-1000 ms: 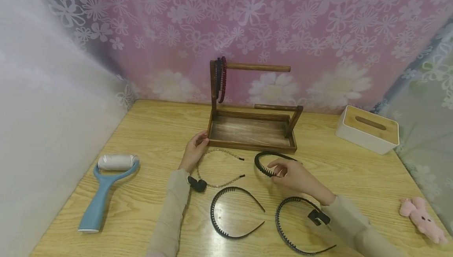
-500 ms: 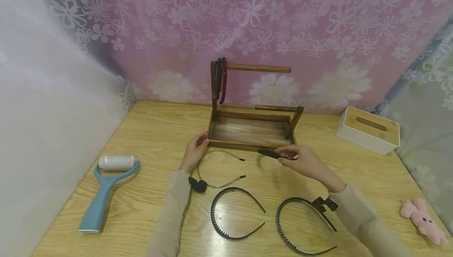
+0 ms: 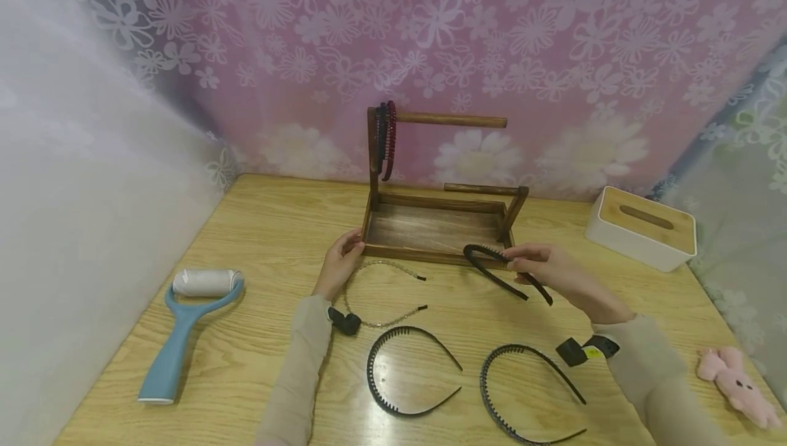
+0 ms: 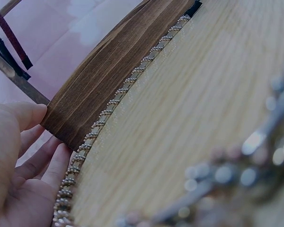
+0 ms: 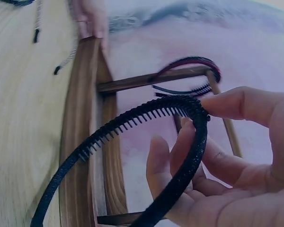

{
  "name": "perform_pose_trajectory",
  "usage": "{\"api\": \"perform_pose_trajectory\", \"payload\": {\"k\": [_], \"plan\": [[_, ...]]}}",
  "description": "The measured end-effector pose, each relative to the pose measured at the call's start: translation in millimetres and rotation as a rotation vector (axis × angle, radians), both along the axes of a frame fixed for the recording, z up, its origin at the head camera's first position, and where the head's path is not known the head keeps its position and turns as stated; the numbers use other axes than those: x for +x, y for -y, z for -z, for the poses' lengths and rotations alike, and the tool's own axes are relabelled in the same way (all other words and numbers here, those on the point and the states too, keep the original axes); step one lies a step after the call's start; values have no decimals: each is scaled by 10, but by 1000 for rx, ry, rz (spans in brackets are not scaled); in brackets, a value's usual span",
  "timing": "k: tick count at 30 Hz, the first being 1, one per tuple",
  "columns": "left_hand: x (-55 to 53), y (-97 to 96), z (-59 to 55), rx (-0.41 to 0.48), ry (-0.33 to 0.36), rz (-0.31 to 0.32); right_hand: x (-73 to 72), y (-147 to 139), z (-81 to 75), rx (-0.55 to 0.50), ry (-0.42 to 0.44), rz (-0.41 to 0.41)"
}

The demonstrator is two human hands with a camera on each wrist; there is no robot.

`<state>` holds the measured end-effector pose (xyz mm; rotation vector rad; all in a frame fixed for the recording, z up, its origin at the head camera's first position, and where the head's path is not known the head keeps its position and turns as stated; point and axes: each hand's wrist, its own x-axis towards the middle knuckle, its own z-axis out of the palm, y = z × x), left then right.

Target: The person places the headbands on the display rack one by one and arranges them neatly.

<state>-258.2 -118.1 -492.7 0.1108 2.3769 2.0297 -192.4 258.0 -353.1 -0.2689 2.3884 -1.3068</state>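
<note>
A black toothed headband (image 3: 492, 253) is pinched between thumb and fingers of my right hand (image 3: 562, 275), raised off the table before the stand's front right corner. Its comb teeth (image 5: 128, 124) show on the inner side in the right wrist view. My left hand (image 3: 337, 265) grips the front left corner of the dark wooden stand (image 3: 430, 252), thumb on the upper edge. Black and red headbands (image 3: 385, 138) hang at the left end of the stand's upper bar (image 3: 451, 119). A beaded headband (image 4: 106, 112) lies beside my left hand, along the stand's front.
Two toothed headbands, one black (image 3: 375, 381) and one dark (image 3: 492, 398), lie near the front. A lint roller (image 3: 175, 337) is at the left. At the right are a tissue box (image 3: 639, 231) and a pink plush toy (image 3: 738, 388). A lower bar (image 3: 482, 189) juts inward over the tray.
The right hand has lifted the black toothed headband off the table, moving it right and turning it so both ends point toward the front. The left hand has stayed at the stand's corner.
</note>
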Motion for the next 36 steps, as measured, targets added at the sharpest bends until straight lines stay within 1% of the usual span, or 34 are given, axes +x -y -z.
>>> {"api": "perform_pose_trajectory", "payload": {"k": [3, 5, 13, 15, 19, 22, 26, 31, 36], "plan": [[0, -11, 4, -6, -6, -11, 7, -115, -30, -70, 21, 31], [-49, -6, 98, -5, -14, -23, 21, -187, -52, -111, 23, 40], [-57, -3, 109, -24, -31, -27, 31, -404, -145, -320, -9, 33], [-53, -3, 102, -16, -22, -26, 23, -426, -170, -359, -15, 53], [-47, -7, 88, -8, -4, -29, -13, -454, -223, -409, -11, 120], [-47, -11, 84, -8, -6, -30, -57, -456, -266, -435, -11, 159], [-52, -13, 90, -10, -20, -30, -146, -411, -314, -517, -36, 196], [-54, -9, 99, 4, -9, -26, -270, -297, -388, -589, -66, 252], [-54, -8, 94, 11, 4, -30, -415, -150, -470, -660, -112, 269]]}}
